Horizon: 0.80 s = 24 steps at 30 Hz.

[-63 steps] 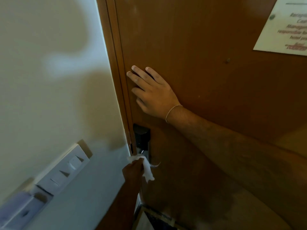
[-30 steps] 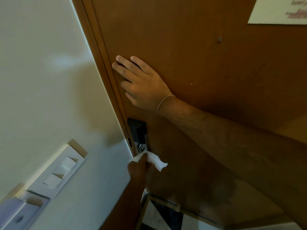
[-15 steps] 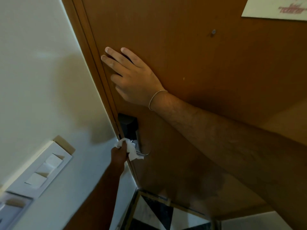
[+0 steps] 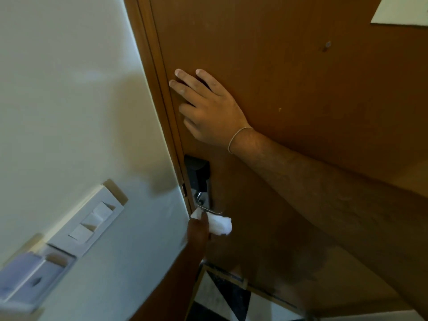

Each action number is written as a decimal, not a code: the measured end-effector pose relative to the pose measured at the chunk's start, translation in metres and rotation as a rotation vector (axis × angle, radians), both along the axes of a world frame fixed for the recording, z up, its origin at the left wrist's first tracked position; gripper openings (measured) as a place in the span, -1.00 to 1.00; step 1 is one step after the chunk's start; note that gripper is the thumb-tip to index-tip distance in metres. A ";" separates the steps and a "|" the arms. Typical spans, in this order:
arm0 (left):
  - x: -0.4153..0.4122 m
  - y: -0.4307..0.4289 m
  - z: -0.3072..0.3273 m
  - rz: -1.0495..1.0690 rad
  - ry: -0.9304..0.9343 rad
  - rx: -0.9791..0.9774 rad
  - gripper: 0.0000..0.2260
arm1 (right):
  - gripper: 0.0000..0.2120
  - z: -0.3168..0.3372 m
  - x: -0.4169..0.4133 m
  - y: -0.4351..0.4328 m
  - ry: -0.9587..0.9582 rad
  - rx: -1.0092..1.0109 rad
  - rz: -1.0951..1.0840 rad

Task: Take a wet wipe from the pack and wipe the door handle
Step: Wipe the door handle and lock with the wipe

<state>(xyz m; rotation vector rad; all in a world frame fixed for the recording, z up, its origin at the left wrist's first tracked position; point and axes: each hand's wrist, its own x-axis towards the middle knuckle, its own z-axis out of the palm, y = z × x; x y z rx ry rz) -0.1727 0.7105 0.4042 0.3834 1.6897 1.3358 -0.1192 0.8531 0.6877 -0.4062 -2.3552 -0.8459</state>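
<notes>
A silver lever door handle (image 4: 210, 211) sits below a black lock plate (image 4: 198, 173) on the brown wooden door (image 4: 301, 84). My left hand (image 4: 198, 230) reaches up from below and is shut on a crumpled white wet wipe (image 4: 220, 224). The wipe is pressed against the underside of the handle and covers much of the lever. My right hand (image 4: 212, 112) lies flat on the door above the lock, fingers spread toward the door edge, holding nothing. The wipe pack is out of view.
The door frame (image 4: 152, 93) meets a cream wall (image 4: 69, 89) on the left. On the wall are a white switch panel (image 4: 90, 218) and a card holder (image 4: 27, 279). A paper notice (image 4: 403, 12) hangs on the door at top right. Black-and-white floor tiles (image 4: 222, 297) show below.
My left hand has slid the wipe along the handle, from the lock-plate end out toward the lever's free end. My right hand stays flat on the door.
</notes>
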 end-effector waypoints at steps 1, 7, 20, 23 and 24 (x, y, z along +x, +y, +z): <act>0.000 -0.006 0.003 -0.010 0.064 -0.011 -0.62 | -0.70 -0.001 0.000 0.000 0.006 -0.005 0.015; -0.031 -0.011 0.097 0.113 0.492 0.257 -0.78 | -0.68 -0.004 0.007 -0.011 -0.022 -0.156 0.023; -0.069 0.022 0.274 -0.089 0.454 0.589 -0.28 | -0.79 0.029 0.017 -0.054 0.558 -1.277 0.166; -0.065 0.018 0.271 -0.152 0.795 0.592 0.08 | -0.92 0.036 0.030 -0.056 0.638 -1.177 0.152; -0.067 0.018 0.264 -0.163 1.006 0.610 -0.12 | -0.90 0.038 0.034 -0.057 0.650 -1.123 0.141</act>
